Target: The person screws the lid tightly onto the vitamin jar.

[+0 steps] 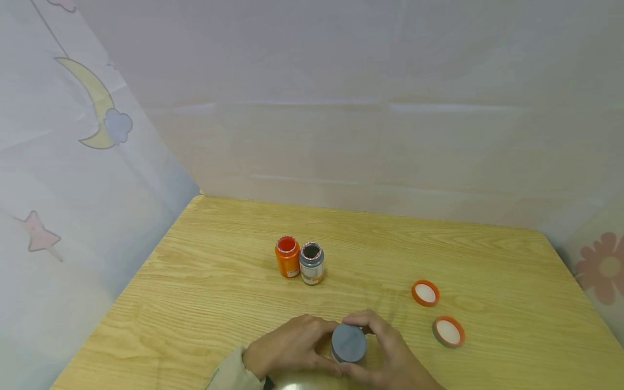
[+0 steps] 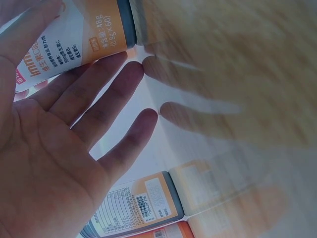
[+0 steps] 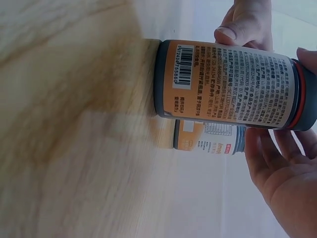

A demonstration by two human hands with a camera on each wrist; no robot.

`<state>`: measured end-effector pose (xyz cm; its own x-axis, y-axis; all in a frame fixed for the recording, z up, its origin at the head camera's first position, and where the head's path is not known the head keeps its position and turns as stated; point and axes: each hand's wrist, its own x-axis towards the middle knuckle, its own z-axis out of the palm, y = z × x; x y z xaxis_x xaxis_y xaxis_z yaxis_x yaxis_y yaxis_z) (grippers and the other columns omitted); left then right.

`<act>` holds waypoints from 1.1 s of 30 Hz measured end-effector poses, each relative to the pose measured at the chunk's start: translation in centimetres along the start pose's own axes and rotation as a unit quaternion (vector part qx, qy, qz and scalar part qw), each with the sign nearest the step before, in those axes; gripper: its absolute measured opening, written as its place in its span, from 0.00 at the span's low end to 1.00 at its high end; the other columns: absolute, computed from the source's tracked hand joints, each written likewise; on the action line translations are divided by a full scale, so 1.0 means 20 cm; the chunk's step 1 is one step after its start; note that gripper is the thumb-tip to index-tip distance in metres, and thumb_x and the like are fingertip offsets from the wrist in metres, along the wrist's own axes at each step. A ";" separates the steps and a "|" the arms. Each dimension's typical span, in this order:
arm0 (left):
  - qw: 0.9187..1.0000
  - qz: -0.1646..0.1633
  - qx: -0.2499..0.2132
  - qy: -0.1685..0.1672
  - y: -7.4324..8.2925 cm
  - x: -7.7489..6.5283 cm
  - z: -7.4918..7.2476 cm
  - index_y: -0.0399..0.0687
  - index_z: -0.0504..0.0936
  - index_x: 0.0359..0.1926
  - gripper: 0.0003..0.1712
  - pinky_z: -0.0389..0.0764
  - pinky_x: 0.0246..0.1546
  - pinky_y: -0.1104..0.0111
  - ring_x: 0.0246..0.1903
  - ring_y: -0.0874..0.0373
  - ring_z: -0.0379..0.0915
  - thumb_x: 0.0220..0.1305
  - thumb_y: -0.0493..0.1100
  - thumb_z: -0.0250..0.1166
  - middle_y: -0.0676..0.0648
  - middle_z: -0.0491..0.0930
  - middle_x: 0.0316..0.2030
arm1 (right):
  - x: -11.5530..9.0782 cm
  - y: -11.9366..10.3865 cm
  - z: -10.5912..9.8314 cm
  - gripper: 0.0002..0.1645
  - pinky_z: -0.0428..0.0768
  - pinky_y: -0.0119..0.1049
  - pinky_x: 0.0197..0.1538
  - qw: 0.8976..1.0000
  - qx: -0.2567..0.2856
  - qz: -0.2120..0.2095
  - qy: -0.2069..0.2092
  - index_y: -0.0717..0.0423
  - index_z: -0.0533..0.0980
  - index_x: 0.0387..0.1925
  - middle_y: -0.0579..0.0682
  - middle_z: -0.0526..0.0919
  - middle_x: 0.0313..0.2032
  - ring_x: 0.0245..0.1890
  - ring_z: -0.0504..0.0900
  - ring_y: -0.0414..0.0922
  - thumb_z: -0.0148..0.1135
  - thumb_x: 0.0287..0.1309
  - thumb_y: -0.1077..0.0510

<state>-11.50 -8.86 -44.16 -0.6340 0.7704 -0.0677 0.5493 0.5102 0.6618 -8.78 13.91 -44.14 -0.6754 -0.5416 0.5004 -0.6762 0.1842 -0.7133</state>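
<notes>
Pale printed sheets point(image 1: 312, 146) walled in a wood-grained bench point(image 1: 219, 314), with a yellow moon point(image 1: 92, 97) to the left and a pink flower point(image 1: 606, 265) to the right. Near the front of the bench stood a grey-capped bottle point(image 1: 348, 344), upright between two hands. The left hand point(image 1: 294, 346) held its side, thumb and nearer fingers partly spread around it, while the outer fingers extended fairly straight. The right hand point(image 1: 390, 352) gripped the cap point(image 3: 308, 101), its fingers and thumb bent around the edge and parted by the cap's width; a red ring showed just below. Farther back, an uncapped orange bottle point(image 1: 287, 262) stood beside an uncapped grey bottle point(image 1: 312, 271). Off to the right, an orange lid point(image 1: 426, 293) and a grey-sided lid point(image 1: 448, 331) lay near each other, white liners upward.
</notes>
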 end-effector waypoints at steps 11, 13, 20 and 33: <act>1.000 -0.005 0.000 -0.002 0.00 0.00 0.01 0.56 0.80 0.57 0.27 0.77 0.52 0.77 0.48 0.77 0.74 0.61 0.61 0.67 0.62 0.83 0.51 | -0.01 0.00 0.03 0.40 0.76 0.27 0.50 0.999 -0.013 0.022 0.031 0.56 0.68 0.57 0.47 0.77 0.50 0.48 0.75 0.36 0.81 0.44 0.55; 1.000 -0.003 0.006 0.002 0.00 0.00 0.01 0.55 0.80 0.57 0.28 0.77 0.52 0.78 0.47 0.78 0.74 0.60 0.61 0.68 0.62 0.83 0.51 | -0.01 0.00 0.03 0.42 0.75 0.27 0.51 0.999 -0.025 0.019 0.027 0.55 0.68 0.60 0.47 0.77 0.52 0.49 0.75 0.36 0.80 0.45 0.54; 1.000 0.016 0.019 0.009 0.00 0.00 0.01 0.53 0.78 0.61 0.32 0.76 0.48 0.82 0.43 0.79 0.74 0.60 0.61 0.69 0.61 0.84 0.50 | -0.02 0.00 0.00 0.43 0.72 0.23 0.62 1.000 -0.029 0.004 -0.012 0.53 0.67 0.67 0.50 0.79 0.57 0.57 0.76 0.37 0.77 0.51 0.58; 1.000 0.004 0.012 0.005 0.01 0.00 0.00 0.57 0.79 0.57 0.27 0.77 0.51 0.78 0.46 0.77 0.74 0.59 0.60 0.70 0.64 0.83 0.51 | -0.01 0.00 0.02 0.38 0.78 0.28 0.49 0.999 -0.005 0.027 0.022 0.56 0.72 0.57 0.44 0.82 0.49 0.46 0.79 0.36 0.80 0.45 0.56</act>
<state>-11.36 -8.79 -44.05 -0.6351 0.7704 -0.0558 0.5664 0.5136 0.6445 -8.49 13.77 -44.39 -0.7232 -0.4943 0.4823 -0.6412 0.2213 -0.7348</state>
